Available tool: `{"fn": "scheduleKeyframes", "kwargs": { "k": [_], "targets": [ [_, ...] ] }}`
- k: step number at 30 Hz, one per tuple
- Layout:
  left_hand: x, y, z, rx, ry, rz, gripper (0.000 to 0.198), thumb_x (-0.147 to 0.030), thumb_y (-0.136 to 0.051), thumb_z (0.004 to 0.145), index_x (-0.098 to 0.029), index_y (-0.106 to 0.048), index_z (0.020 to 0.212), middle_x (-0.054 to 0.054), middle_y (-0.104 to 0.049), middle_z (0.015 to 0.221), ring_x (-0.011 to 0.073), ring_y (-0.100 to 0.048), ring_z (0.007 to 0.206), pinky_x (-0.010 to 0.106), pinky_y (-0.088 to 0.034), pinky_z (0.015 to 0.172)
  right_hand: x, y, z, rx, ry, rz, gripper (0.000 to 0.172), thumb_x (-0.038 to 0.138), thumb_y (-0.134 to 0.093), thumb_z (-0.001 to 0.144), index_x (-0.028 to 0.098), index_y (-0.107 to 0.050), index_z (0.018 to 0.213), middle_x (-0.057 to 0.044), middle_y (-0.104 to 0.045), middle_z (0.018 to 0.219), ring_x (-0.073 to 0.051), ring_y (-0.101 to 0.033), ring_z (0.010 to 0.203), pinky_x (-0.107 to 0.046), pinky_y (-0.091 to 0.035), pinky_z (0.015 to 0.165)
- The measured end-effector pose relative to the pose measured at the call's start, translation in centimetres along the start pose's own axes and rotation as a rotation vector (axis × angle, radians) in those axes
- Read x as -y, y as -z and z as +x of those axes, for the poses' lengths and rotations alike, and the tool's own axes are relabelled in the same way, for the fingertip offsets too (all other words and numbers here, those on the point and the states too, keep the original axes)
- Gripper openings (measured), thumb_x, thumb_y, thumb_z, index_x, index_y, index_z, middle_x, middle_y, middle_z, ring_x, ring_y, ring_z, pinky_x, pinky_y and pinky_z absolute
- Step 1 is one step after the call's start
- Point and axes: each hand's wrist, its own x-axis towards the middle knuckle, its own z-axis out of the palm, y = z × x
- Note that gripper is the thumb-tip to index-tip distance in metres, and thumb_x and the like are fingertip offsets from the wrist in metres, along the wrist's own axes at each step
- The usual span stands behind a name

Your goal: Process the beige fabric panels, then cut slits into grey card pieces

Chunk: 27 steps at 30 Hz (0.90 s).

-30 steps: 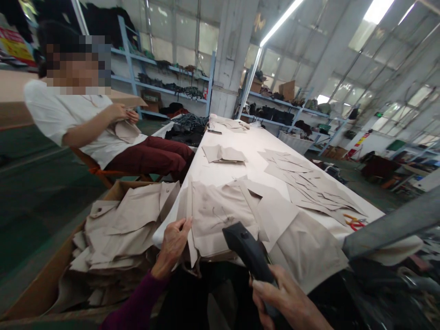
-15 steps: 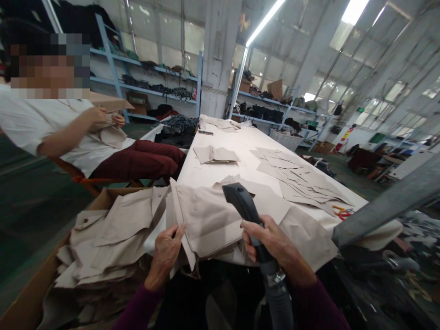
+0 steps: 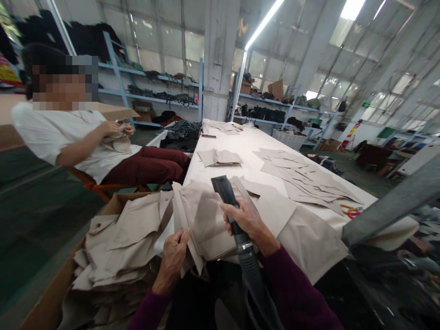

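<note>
Gripping black nozzle (image 3: 225, 195), right hand (image 3: 245, 222); left hand (image 3: 173, 259) pinching beige fabric (image 3: 202, 220); no legible writing.

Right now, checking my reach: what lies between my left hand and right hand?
Head view: beige fabric pieces stacked at the table edge lie between left hand and right hand.

Left hand (image 3: 173, 256) raised at the near left, back toward the camera, fingers curled and thumb pressed against them in a pinch, forearm in a purple sleeve running down to the near edge. Right hand (image 3: 248, 223) farther in and to the right, palm down, fingers wrapped tight, sleeved forearm angled back toward the near right.
</note>
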Motion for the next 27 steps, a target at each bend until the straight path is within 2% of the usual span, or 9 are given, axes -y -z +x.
{"fn": "scheduleKeyframes", "kwargs": {
  "k": [3, 5, 7, 9, 12, 15, 18, 21, 27],
  "targets": [
    [-0.3, 0.4, 0.4, 0.025, 0.016, 0.075, 0.038, -0.049, -0.038, 0.082, -0.021, -0.036, 0.056, -0.005, -0.033, 0.052, 0.0117, -0.035, 0.051, 0.024, -0.031, 0.050, 1.8, 3.2, -2.7, -0.014, 0.000, 0.118, 0.030, 0.045, -0.061, 0.078, 0.016, -0.051, 0.081, 0.003, -0.052, 0.063, -0.007, -0.047, 0.043, -0.018, -0.039, 0.036],
    [-1.3, 0.5, 0.3, -0.006, -0.015, 0.218, 0.034, -0.045, -0.040, 0.083, -0.019, -0.049, 0.064, -0.003, -0.044, 0.057, 0.0136, -0.044, 0.053, 0.025, -0.038, 0.053, 2.6, 5.3, -5.6, -0.066, -0.025, 0.133, 0.029, 0.042, -0.062, 0.079, 0.016, -0.052, 0.083, 0.004, -0.050, 0.061, -0.007, -0.045, 0.041, -0.018, -0.038, 0.035],
    [-2.9, 0.1, -0.2, -0.144, -0.162, 0.365, 0.032, -0.041, -0.042, 0.084, -0.015, -0.058, 0.092, 0.006, -0.060, 0.082, 0.0195, -0.056, 0.070, 0.030, -0.045, 0.066, 3.0, 7.2, -8.6, -0.153, -0.046, 0.107, 0.028, 0.041, -0.062, 0.080, 0.015, -0.053, 0.082, 0.004, -0.049, 0.059, -0.007, -0.044, 0.040, -0.019, -0.037, 0.035],
    [-4.7, -1.0, -1.1, -0.233, -0.422, 0.445, 0.041, -0.036, -0.042, 0.087, -0.013, -0.049, 0.120, 0.016, -0.055, 0.117, 0.0264, -0.056, 0.102, 0.037, -0.045, 0.086, 2.8, 8.6, -11.5, -0.205, -0.078, 0.054, 0.028, 0.042, -0.059, 0.082, 0.015, -0.052, 0.076, 0.005, -0.047, 0.055, -0.006, -0.042, 0.038, -0.019, -0.036, 0.035],
    [-6.6, -4.3, -2.6, -0.044, -0.780, 0.523, 0.040, -0.029, -0.042, 0.089, -0.012, -0.048, 0.125, 0.016, -0.050, 0.131, 0.0274, -0.045, 0.122, 0.042, -0.036, 0.103, 1.6, 9.7, -14.8, -0.246, -0.169, -0.005, 0.033, 0.046, -0.055, 0.084, 0.016, -0.051, 0.070, 0.005, -0.045, 0.049, -0.007, -0.042, 0.039, -0.019, -0.036, 0.038],
    [-6.4, -7.8, -3.4, 0.104, -0.857, 0.647, 0.037, -0.024, -0.048, 0.087, -0.010, -0.053, 0.121, 0.016, -0.056, 0.125, 0.0286, -0.049, 0.118, 0.047, -0.033, 0.105, 0.0, 9.5, -17.0, -0.218, -0.257, -0.020, 0.039, 0.053, -0.056, 0.080, 0.016, -0.051, 0.069, 0.005, -0.045, 0.045, -0.008, -0.042, 0.036, -0.019, -0.035, 0.036],
    [-5.3, -9.7, -3.4, 0.088, -0.826, 0.698, 0.038, -0.024, -0.050, 0.086, -0.008, -0.054, 0.120, 0.017, -0.057, 0.124, 0.0300, -0.049, 0.118, 0.048, -0.033, 0.105, -1.6, 8.4, -17.7, -0.174, -0.303, 0.001, 0.040, 0.054, -0.056, 0.078, 0.016, -0.049, 0.068, 0.005, -0.045, 0.046, -0.006, -0.040, 0.034, -0.018, -0.034, 0.035],
    [-4.5, -10.0, -3.2, 0.074, -0.836, 0.707, 0.038, -0.026, -0.050, 0.086, -0.009, -0.055, 0.120, 0.017, -0.057, 0.124, 0.0301, -0.049, 0.118, 0.048, -0.033, 0.104, -3.2, 7.2, -16.9, -0.123, -0.339, 0.042, 0.035, 0.050, -0.057, 0.079, 0.016, -0.050, 0.073, 0.005, -0.048, 0.052, -0.005, -0.043, 0.037, -0.016, -0.036, 0.036],
    [-3.3, -10.3, -3.1, 0.063, -0.902, 0.711, 0.036, -0.026, -0.052, 0.086, -0.009, -0.057, 0.117, 0.017, -0.057, 0.124, 0.0313, -0.049, 0.117, 0.048, -0.036, 0.101, -5.6, 6.4, -11.4, -0.163, -0.388, -0.075, 0.032, 0.047, -0.056, 0.079, 0.016, -0.051, 0.073, 0.004, -0.051, 0.052, -0.008, -0.046, 0.036, -0.017, -0.037, 0.034]
  ]
}}
